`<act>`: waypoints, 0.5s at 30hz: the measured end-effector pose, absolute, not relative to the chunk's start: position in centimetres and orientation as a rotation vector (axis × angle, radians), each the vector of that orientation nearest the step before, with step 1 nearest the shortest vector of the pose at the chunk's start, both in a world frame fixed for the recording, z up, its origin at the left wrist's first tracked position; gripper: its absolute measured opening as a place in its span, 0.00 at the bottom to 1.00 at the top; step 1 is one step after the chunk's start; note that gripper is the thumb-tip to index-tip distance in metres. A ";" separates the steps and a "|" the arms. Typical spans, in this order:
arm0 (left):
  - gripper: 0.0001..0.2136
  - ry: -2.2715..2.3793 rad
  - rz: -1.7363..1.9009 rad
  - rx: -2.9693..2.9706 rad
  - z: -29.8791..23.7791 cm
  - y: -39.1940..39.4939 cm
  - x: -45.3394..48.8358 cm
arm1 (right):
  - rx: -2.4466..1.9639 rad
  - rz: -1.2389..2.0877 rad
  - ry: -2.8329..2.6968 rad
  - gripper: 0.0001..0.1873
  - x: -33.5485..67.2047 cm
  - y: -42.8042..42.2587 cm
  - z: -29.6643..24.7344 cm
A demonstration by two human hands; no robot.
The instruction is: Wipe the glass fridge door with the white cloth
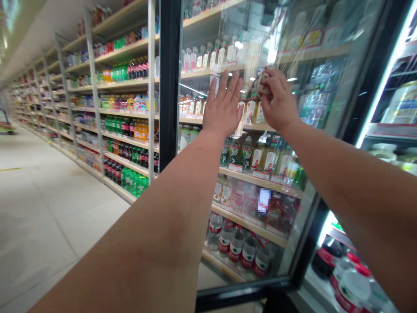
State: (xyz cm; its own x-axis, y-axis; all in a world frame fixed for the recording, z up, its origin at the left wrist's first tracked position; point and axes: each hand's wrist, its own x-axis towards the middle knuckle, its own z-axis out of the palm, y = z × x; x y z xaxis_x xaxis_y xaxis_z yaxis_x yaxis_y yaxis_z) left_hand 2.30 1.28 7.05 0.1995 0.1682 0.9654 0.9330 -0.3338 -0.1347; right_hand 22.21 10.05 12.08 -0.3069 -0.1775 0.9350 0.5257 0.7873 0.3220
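Observation:
A glass cooler door (pixel 247 284) with a black frame stands swung open in front of me. My left hand (pixel 223 104) has its fingers stretched out and lies flat against the pane. To its right, my right hand (pixel 278 102) is closed around a small crumpled greyish cloth (pixel 263 82), held against the glass at about the same height. Part of the cloth is covered by my fingers. Reflections on the pane blend with bottles seen through it.
Through the glass show shelves with tea bottles (pixel 256 156) and large water bottles (pixel 236 243). Long drink racks (pixel 120 111) run off to the left beside a tiled floor (pixel 42 208). At right, the lit cooler interior holds red-capped bottles (pixel 355 284).

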 end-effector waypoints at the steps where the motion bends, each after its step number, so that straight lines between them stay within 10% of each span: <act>1: 0.39 -1.047 -1.212 -1.678 7.0 1.3 2.3 | -0.278 -0.716 -1.709 0.21 22.7 10.8 12.4; 15: 0.57 -1.132 -1.022 -1.576 6.5 1.7 2.0 | -0.321 -0.696 -1.646 0.20 20.1 11.0 11.9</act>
State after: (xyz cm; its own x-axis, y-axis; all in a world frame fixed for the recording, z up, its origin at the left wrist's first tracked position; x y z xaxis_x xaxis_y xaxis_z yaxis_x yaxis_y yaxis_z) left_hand 1.97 1.65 6.53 0.2343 0.2086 0.9495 0.9659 -0.1607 -0.2030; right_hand 20.06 11.01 11.85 -0.2037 -0.1726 0.9637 0.5712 0.7785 0.2601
